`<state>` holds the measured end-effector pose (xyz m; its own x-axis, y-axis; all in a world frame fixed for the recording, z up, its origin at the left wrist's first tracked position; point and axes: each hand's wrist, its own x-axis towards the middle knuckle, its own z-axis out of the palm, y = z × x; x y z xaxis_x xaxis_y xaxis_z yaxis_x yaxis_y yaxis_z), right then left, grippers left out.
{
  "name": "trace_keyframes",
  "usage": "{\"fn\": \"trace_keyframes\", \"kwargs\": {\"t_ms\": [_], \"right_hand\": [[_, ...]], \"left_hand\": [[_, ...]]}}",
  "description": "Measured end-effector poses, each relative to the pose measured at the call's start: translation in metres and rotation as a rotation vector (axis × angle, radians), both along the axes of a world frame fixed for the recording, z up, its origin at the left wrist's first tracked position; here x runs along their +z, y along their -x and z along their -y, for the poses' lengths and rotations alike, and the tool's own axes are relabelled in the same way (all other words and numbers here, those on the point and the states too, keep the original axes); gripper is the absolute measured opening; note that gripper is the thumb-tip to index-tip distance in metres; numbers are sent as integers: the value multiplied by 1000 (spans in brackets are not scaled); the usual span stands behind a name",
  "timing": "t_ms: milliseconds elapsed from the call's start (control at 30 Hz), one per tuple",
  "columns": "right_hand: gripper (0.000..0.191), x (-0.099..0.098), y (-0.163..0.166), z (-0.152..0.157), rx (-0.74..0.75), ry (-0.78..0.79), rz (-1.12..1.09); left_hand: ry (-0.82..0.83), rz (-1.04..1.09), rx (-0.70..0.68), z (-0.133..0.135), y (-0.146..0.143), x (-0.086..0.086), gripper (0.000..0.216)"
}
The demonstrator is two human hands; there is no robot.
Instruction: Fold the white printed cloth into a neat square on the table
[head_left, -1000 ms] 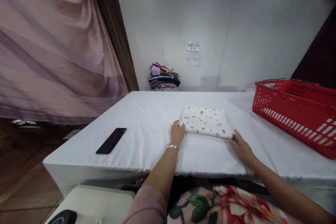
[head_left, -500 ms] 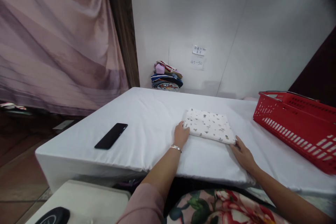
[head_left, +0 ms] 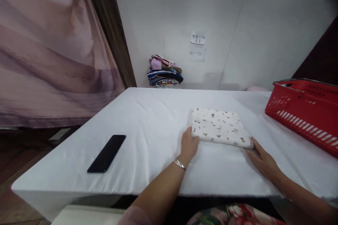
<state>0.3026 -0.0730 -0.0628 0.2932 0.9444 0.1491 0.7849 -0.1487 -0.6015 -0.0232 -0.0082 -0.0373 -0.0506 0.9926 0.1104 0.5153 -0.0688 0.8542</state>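
A folded white cloth (head_left: 218, 126) printed with small plants and dark marks lies flat on the white-covered table (head_left: 148, 119). My left hand (head_left: 189, 147), with a silver bracelet at the wrist, holds its near left corner. At the near right corner, my right hand (head_left: 261, 158) pinches the folded edge, thumb on top and fingers partly hidden beneath. Both hands are closed on the cloth, low over the tabletop.
To the left lies a black phone (head_left: 107, 153). A red plastic basket (head_left: 303, 112) with a metal handle stands on the right. Folded fabrics (head_left: 165, 72) are stacked by the back wall, near paper notes (head_left: 197, 47). A pink curtain (head_left: 52, 49) hangs at left.
The camera view has shifted, so the table and phone appear nearer. Both hands keep hold of the cloth at its near corners, and the cloth stays folded.
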Motion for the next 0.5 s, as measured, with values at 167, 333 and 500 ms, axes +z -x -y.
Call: {"fn": "trace_keyframes", "kwargs": {"t_ms": [167, 333, 500], "right_hand": [[80, -10, -7, 1, -44, -4, -40], [84, -13, -7, 2, -49, 36, -31], [84, -12, -4, 2, -104, 4, -92]], "left_hand": [[50, 16, -63, 11, 1, -2, 63], [81, 25, -81, 19, 2, -7, 65], [83, -3, -141, 17, 4, -11, 66]]}}
